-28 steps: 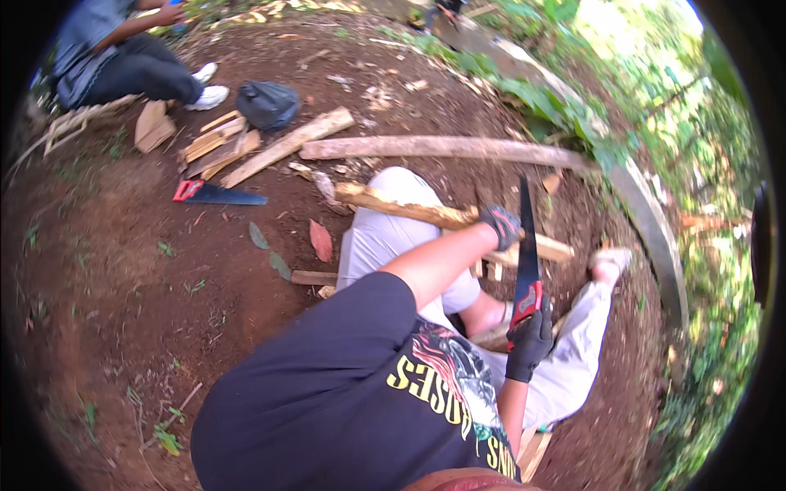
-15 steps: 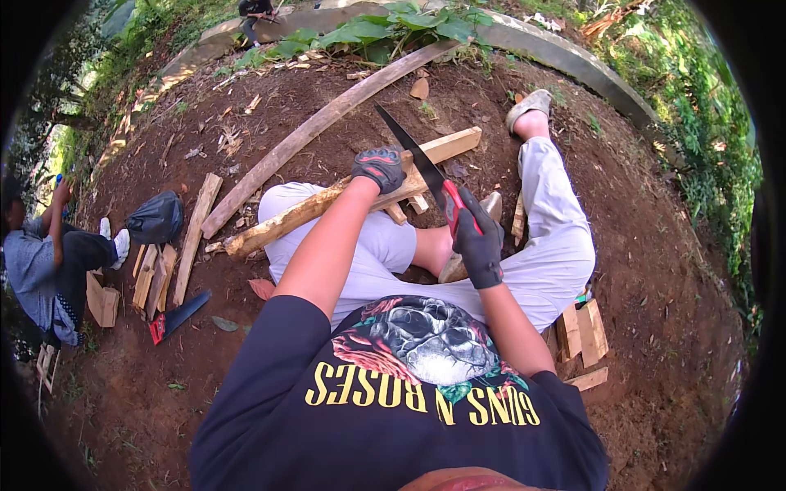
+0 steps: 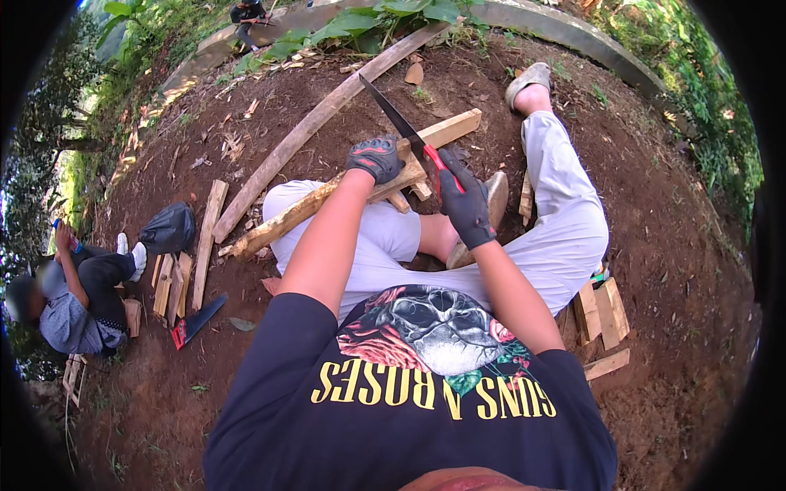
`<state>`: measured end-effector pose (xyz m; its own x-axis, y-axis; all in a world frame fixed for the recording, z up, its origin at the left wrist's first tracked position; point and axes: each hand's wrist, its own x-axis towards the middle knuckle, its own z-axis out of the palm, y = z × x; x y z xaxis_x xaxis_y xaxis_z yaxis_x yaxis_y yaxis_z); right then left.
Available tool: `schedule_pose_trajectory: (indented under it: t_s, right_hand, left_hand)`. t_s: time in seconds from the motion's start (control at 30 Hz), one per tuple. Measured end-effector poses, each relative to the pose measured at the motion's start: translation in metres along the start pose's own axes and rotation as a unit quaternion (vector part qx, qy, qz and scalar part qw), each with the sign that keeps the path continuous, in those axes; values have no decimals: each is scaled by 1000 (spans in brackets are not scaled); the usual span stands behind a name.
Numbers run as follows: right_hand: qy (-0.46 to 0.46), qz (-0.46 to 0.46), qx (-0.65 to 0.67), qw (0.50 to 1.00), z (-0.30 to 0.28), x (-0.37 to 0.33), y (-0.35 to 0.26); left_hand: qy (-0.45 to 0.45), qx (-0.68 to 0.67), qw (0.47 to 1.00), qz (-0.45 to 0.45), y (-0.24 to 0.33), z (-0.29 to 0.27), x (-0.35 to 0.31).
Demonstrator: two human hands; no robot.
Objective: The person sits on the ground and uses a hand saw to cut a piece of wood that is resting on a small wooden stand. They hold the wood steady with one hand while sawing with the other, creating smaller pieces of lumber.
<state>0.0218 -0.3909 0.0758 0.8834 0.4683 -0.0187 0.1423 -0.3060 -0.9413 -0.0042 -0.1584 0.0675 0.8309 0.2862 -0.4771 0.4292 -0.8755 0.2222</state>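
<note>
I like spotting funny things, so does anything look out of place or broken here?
One thing: a second saw lies loose on the dirt, beside short wood pieces. It looks a bit odd because its blade lies uncovered, while the right hand grips a black-bladed saw. Nothing looks plainly spilled or broken.

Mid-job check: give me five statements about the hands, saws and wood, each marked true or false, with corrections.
1. The dark-gloved right hand grips a black-bladed, red-handled handsaw. True.
2. The dark-gloved left hand holds nothing. False: it grips a rough, yellowish wooden pole.
3. A second saw with a red handle and dark blade lies on the brown soil to the person's left. True.
4. The black plastic bag sits right of the long, weathered wooden beam. False: it sits to its left.
5. Short, pale wooden pieces lie to the person's right. True.
</note>
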Motion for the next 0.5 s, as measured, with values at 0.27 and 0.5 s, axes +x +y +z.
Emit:
schedule_pose_trajectory:
  t_s: [0.27,0.5]
  right_hand:
    - [-59,128,-64,988,-106,-95,-77]
    - [-23,-14,-69,997,-2,18,-15]
  left_hand:
    - [14,-10,1000,11,-7,12,-2]
    - [117,23,991,52,0,25,-11]
